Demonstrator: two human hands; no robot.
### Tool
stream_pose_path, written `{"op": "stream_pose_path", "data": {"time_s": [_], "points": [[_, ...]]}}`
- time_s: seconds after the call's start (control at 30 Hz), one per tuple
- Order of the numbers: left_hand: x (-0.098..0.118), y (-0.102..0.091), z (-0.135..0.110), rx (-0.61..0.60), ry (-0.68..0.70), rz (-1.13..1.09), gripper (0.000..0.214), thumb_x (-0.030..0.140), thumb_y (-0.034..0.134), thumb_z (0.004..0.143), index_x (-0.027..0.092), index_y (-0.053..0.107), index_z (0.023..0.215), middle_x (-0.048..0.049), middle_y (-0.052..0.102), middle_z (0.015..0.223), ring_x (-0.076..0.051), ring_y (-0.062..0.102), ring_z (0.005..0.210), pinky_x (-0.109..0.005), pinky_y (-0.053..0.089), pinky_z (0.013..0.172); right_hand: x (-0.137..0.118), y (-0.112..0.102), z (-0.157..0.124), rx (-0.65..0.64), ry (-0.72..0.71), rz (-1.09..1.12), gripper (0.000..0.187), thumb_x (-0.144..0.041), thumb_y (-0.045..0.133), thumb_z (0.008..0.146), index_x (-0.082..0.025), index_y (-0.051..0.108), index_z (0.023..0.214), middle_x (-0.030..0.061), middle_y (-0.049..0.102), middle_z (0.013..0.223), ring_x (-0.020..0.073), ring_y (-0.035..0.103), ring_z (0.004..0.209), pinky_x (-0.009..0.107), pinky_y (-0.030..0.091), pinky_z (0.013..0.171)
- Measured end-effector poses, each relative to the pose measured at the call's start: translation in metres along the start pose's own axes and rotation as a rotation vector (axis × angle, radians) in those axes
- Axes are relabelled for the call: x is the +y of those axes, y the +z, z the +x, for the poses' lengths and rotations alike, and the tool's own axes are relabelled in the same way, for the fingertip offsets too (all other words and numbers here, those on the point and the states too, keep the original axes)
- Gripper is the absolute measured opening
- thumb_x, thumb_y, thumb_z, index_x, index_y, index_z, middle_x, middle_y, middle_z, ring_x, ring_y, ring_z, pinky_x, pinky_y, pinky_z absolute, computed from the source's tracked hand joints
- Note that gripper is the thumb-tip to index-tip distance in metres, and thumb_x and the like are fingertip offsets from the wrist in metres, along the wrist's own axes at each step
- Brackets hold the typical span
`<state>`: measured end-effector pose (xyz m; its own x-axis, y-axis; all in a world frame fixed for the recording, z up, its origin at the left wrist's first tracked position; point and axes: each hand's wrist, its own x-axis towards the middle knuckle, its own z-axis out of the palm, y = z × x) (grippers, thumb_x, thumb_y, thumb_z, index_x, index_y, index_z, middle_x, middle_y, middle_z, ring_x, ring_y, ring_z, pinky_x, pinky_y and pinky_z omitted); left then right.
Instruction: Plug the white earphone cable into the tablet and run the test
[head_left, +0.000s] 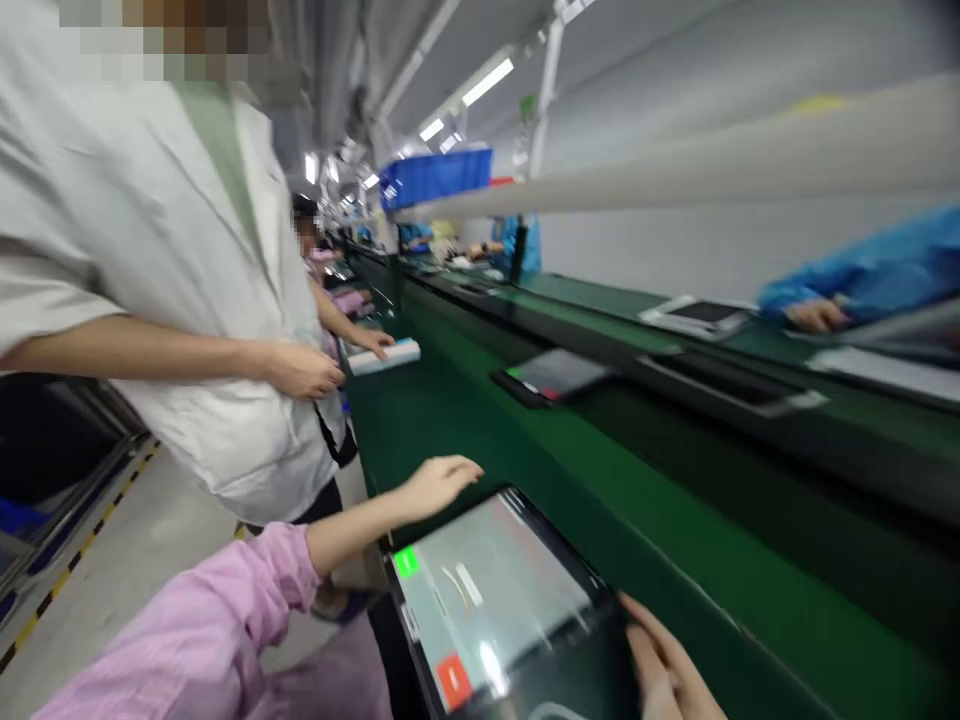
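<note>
A tablet [495, 600] with a pale protective film, a green sticker and a red sticker lies at the near edge of the green belt [525, 450]. My left hand [439, 485], on a pink-sleeved arm, reaches over the tablet's far left corner with its fingers loosely stretched out and nothing in them. My right hand [667, 665] shows only in part at the bottom edge. Its fingers lie flat against the tablet's right side.
A person in a white coat [187, 300] stands close on the left. Beyond, another worker's hand rests on a white box [386, 355]. More tablets [555, 375] [697, 315] lie on the belts. A blue-sleeved hand [817, 315] works opposite. A pale bar [675, 170] runs overhead.
</note>
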<state>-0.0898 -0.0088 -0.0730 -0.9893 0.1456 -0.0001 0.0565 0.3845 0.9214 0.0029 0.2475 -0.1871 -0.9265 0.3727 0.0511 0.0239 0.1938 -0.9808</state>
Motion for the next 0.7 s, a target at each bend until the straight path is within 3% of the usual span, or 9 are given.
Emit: {"op": "stream_pose_path", "data": {"time_s": [0.07,0.13,0.23,0.47,0.6,0.7], "points": [[-0.024,-0.002,0.002,-0.043,-0.084,0.052,0.034,0.048,0.062,0.098,0.015,0.068,0.101,-0.0065,0.071,0.105,-0.020,0.067,0.099,-0.044,0.053,0.097,-0.001,-0.013,-0.009,0.024,0.042,0.039,0.063,-0.074,0.065,0.075,-0.020,0.072,0.106,0.0079,0.066,0.084,0.0267,0.062,0.074,0.039,0.048,0.064],[-0.043,-0.008,-0.005,-0.069,-0.149,0.089,0.037,0.050,0.058,0.099,0.016,0.067,0.110,-0.0073,0.070,0.110,-0.021,0.067,0.101,-0.045,0.053,0.096,-0.003,-0.011,-0.010,0.053,0.059,0.049,0.057,-0.067,0.066,0.075,-0.020,0.069,0.106,0.0032,0.061,0.079,0.0225,0.058,0.073,0.036,0.047,0.068],[-0.059,-0.020,-0.029,-0.090,-0.193,0.126,0.041,0.051,0.050,0.101,0.015,0.071,0.107,-0.0078,0.072,0.106,-0.023,0.067,0.102,-0.045,0.051,0.099,-0.005,-0.002,-0.007,0.058,0.061,0.052,0.053,-0.063,0.064,0.077,-0.020,0.066,0.107,0.0000,0.054,0.078,0.0184,0.053,0.070,0.032,0.045,0.068],[-0.066,-0.038,-0.086,-0.058,-0.169,0.139,0.050,0.058,0.049,0.096,0.019,0.075,0.112,-0.0066,0.073,0.121,-0.027,0.064,0.115,-0.039,0.050,0.106,-0.006,-0.008,-0.012,0.044,0.073,0.003,0.055,-0.061,0.059,0.084,-0.021,0.068,0.121,0.0036,0.060,0.094,0.0189,0.054,0.077,0.034,0.043,0.071],[-0.068,-0.044,-0.096,-0.088,-0.184,0.120,0.053,0.060,0.050,0.096,0.020,0.072,0.122,-0.0072,0.071,0.128,-0.026,0.066,0.113,-0.037,0.057,0.097,-0.004,-0.012,-0.012,0.037,0.095,-0.026,0.054,-0.060,0.060,0.083,-0.022,0.070,0.121,0.0039,0.061,0.098,0.0212,0.056,0.086,0.035,0.042,0.075],[-0.072,-0.046,-0.098,-0.125,-0.166,0.114,0.053,0.058,0.052,0.096,0.019,0.071,0.127,-0.0083,0.067,0.135,-0.026,0.065,0.117,-0.037,0.055,0.102,-0.003,-0.014,-0.012,0.040,0.106,-0.038,0.054,-0.060,0.061,0.083,-0.022,0.070,0.121,0.0030,0.060,0.097,0.0204,0.055,0.086,0.034,0.040,0.076]]}}
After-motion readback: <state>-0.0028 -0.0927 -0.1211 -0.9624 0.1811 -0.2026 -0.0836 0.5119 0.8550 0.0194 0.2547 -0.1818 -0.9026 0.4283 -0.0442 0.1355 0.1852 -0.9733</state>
